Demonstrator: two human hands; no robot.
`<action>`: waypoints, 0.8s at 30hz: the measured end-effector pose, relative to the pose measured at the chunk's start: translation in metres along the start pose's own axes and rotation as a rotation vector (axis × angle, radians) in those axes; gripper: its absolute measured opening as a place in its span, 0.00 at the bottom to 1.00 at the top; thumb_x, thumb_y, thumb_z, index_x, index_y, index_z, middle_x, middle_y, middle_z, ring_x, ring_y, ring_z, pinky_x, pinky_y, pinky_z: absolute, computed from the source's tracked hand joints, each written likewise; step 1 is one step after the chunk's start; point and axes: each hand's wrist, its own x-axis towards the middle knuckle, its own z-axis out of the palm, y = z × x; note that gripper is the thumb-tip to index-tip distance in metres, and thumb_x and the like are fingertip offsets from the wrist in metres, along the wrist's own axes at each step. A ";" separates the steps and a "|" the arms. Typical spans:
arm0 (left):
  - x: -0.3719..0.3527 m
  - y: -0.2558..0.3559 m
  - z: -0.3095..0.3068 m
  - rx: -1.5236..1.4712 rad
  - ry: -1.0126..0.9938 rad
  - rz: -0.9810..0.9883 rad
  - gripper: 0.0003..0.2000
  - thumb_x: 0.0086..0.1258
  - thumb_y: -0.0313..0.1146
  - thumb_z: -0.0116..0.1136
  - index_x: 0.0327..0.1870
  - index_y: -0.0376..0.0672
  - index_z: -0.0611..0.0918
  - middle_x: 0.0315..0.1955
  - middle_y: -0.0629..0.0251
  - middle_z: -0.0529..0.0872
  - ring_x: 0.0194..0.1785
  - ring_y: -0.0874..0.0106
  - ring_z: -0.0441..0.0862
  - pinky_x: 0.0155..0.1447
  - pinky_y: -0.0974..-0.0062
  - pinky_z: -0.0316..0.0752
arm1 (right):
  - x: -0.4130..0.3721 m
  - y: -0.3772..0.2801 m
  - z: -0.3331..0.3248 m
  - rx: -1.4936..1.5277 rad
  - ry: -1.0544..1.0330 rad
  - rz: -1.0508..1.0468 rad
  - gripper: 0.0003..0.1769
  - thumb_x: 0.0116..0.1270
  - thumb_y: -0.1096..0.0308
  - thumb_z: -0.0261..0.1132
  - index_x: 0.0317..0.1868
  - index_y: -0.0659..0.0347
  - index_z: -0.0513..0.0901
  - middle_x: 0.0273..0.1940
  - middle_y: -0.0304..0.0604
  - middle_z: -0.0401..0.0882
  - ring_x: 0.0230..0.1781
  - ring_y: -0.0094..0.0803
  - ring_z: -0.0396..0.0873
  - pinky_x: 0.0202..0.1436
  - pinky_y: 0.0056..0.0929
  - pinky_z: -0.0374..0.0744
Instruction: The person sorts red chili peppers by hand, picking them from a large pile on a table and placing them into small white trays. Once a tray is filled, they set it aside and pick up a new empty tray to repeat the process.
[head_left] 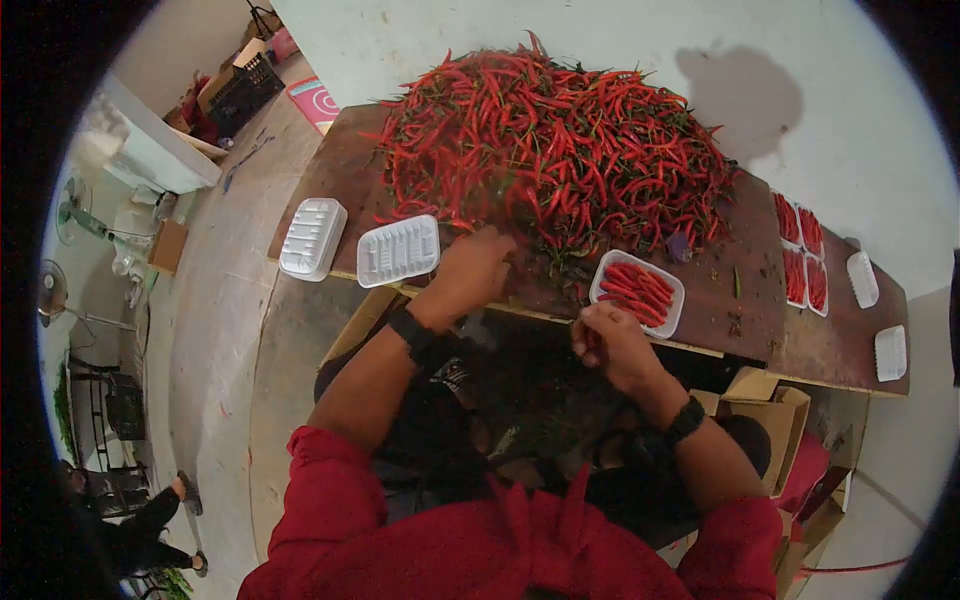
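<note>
A big heap of red chili peppers [560, 140], mixed with green stems, covers the middle of the brown table. My left hand [472, 268] is at the near edge of this heap; its fingertips are blurred and I cannot make out whether it grips anything. Just in front of a white tray [676, 312], my right hand [618, 345] is closed, with dark red chili showing under its fingers. That tray holds red chilies [638, 292] laid side by side. To the left of my left hand lies a ribbed white tray [398, 250] without chilies.
A stack of white trays [313, 240] sits at the table's left end. Several filled trays [803, 250] stand to the right, with two more white trays [889, 352] beyond. Cardboard boxes [780, 415] are below the table. At lower left, another person's leg [150, 525] shows.
</note>
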 end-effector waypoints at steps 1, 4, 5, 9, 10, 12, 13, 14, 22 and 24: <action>0.001 0.002 0.000 -0.002 0.001 0.000 0.12 0.57 0.31 0.58 0.41 0.39 0.77 0.37 0.51 0.80 0.42 0.50 0.78 0.46 0.56 0.74 | 0.000 0.000 0.000 -0.002 0.001 0.001 0.13 0.68 0.59 0.54 0.31 0.59 0.75 0.25 0.36 0.75 0.24 0.23 0.73 0.26 0.22 0.71; 0.003 0.010 -0.007 0.051 -0.026 -0.029 0.12 0.56 0.32 0.59 0.40 0.39 0.76 0.36 0.51 0.80 0.42 0.50 0.78 0.45 0.56 0.74 | -0.003 0.003 0.004 -0.041 0.007 0.041 0.14 0.69 0.58 0.55 0.32 0.59 0.76 0.26 0.36 0.76 0.25 0.22 0.73 0.26 0.21 0.71; 0.002 0.013 -0.011 0.050 -0.152 -0.080 0.13 0.56 0.32 0.60 0.40 0.39 0.75 0.36 0.51 0.80 0.42 0.50 0.78 0.44 0.55 0.74 | -0.003 0.003 0.004 -0.031 0.015 0.055 0.14 0.69 0.58 0.55 0.33 0.59 0.76 0.27 0.36 0.76 0.25 0.22 0.73 0.27 0.21 0.71; -0.008 0.024 -0.009 0.122 -0.235 -0.088 0.14 0.54 0.33 0.62 0.38 0.39 0.74 0.35 0.52 0.81 0.42 0.50 0.79 0.43 0.54 0.74 | -0.003 0.005 0.005 -0.026 0.012 0.083 0.14 0.68 0.57 0.57 0.35 0.59 0.76 0.28 0.35 0.76 0.26 0.22 0.74 0.28 0.22 0.73; -0.008 0.024 -0.008 0.122 -0.235 -0.088 0.14 0.54 0.33 0.62 0.38 0.39 0.74 0.35 0.52 0.81 0.42 0.50 0.79 0.43 0.54 0.74 | -0.003 0.006 0.005 -0.026 0.012 0.083 0.14 0.68 0.57 0.57 0.35 0.59 0.76 0.28 0.35 0.76 0.26 0.22 0.74 0.28 0.22 0.73; -0.009 0.021 -0.004 0.069 -0.164 -0.075 0.14 0.54 0.32 0.61 0.41 0.40 0.75 0.36 0.52 0.81 0.42 0.51 0.79 0.43 0.54 0.74 | -0.001 0.006 0.007 -0.090 0.023 0.120 0.13 0.68 0.57 0.57 0.36 0.59 0.76 0.28 0.35 0.76 0.25 0.22 0.74 0.28 0.22 0.73; -0.009 0.019 -0.002 0.070 -0.164 -0.075 0.14 0.54 0.32 0.61 0.41 0.40 0.75 0.36 0.52 0.81 0.42 0.51 0.79 0.43 0.54 0.74 | -0.001 0.007 0.008 -0.089 0.022 0.119 0.13 0.68 0.57 0.57 0.36 0.59 0.76 0.28 0.35 0.76 0.25 0.22 0.74 0.28 0.22 0.73; -0.009 0.015 0.000 0.081 -0.148 -0.039 0.14 0.54 0.32 0.60 0.42 0.40 0.76 0.36 0.52 0.81 0.42 0.51 0.79 0.44 0.54 0.74 | -0.001 0.007 0.009 -0.081 0.015 0.129 0.13 0.68 0.57 0.57 0.36 0.59 0.76 0.28 0.35 0.76 0.25 0.22 0.74 0.27 0.22 0.72; -0.001 0.014 0.002 -0.055 -0.144 -0.024 0.11 0.55 0.29 0.55 0.40 0.39 0.77 0.36 0.50 0.82 0.42 0.51 0.80 0.46 0.58 0.74 | -0.003 0.007 0.009 -0.102 0.026 0.143 0.08 0.67 0.63 0.58 0.33 0.57 0.74 0.27 0.34 0.74 0.24 0.20 0.72 0.24 0.19 0.68; 0.000 0.021 -0.001 -0.250 -0.096 -0.108 0.10 0.55 0.30 0.54 0.39 0.38 0.77 0.34 0.51 0.82 0.41 0.53 0.80 0.46 0.61 0.74 | -0.002 0.009 0.009 -0.122 0.054 0.086 0.08 0.66 0.63 0.59 0.34 0.58 0.75 0.27 0.34 0.74 0.24 0.21 0.72 0.24 0.19 0.68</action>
